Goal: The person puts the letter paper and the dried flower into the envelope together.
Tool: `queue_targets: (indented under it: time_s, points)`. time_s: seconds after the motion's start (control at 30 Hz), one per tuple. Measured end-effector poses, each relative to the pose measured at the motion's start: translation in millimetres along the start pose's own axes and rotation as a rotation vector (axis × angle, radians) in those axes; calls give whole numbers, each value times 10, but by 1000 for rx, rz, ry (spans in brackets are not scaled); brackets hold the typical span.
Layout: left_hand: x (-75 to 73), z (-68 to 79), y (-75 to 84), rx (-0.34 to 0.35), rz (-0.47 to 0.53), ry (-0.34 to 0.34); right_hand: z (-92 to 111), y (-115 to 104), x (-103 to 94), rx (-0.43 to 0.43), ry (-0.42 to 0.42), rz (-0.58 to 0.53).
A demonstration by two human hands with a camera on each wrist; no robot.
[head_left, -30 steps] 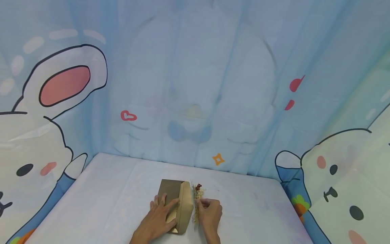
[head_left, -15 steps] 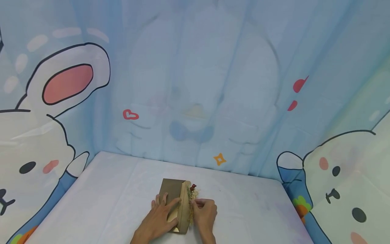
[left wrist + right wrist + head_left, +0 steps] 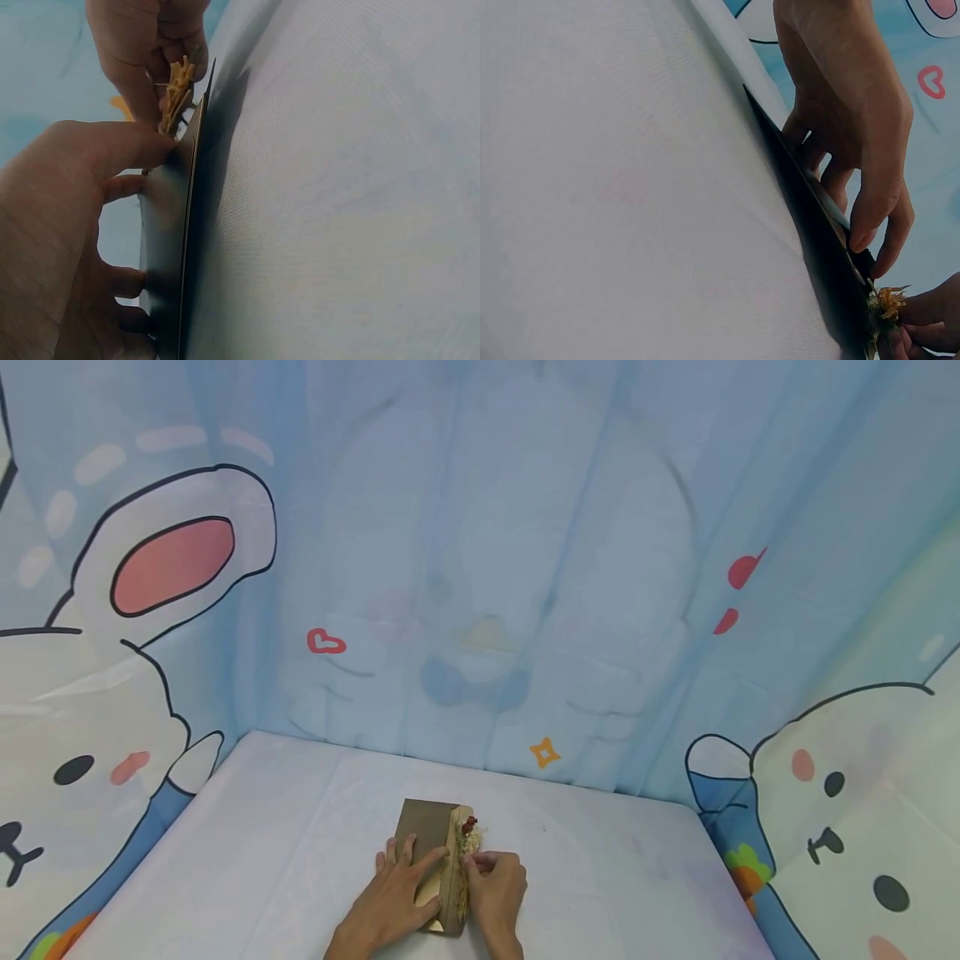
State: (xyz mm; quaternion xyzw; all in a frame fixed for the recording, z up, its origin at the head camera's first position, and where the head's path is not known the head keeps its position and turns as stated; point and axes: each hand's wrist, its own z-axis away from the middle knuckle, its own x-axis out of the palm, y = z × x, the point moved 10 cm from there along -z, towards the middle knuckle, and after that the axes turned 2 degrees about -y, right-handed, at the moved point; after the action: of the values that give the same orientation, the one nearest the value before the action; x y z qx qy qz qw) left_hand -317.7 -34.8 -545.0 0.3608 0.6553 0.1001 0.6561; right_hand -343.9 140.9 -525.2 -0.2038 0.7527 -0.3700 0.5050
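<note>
A gold envelope [image 3: 427, 823] lies on the white-covered table with its flap side toward the right. My left hand [image 3: 388, 897] rests spread over it, fingers and thumb pressing its face near the flap fold. In the left wrist view, those fingertips touch the envelope [image 3: 166, 217]. At the right side, my right hand [image 3: 498, 889] pinches a small bunch of dried flowers [image 3: 471, 837] between thumb and fingers. Dark red heads and pale blooms show at its top, and the bunch overlaps the envelope's flap. Thin cut stems [image 3: 177, 94] point toward the left wrist camera.
The white tablecloth [image 3: 615, 860] spreads around both hands. Behind the table hangs a light blue curtain [image 3: 480, 568] printed with cartoon rabbits, meeting the table along its back edge.
My right hand has carried the dried flowers leftward, from beside the envelope to over its flap. My left hand keeps its place on the envelope. The head view has shifted slightly.
</note>
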Motion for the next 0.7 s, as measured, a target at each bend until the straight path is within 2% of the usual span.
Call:
queue_targets:
  time_s: [0.27,0.7]
  points:
    - [-18,3,12,-1,-5,-5,3,23,63,-17,2,16]
    - [-27,-16,-16,0,-3,13,16,-137,224,-83,-36,-1]
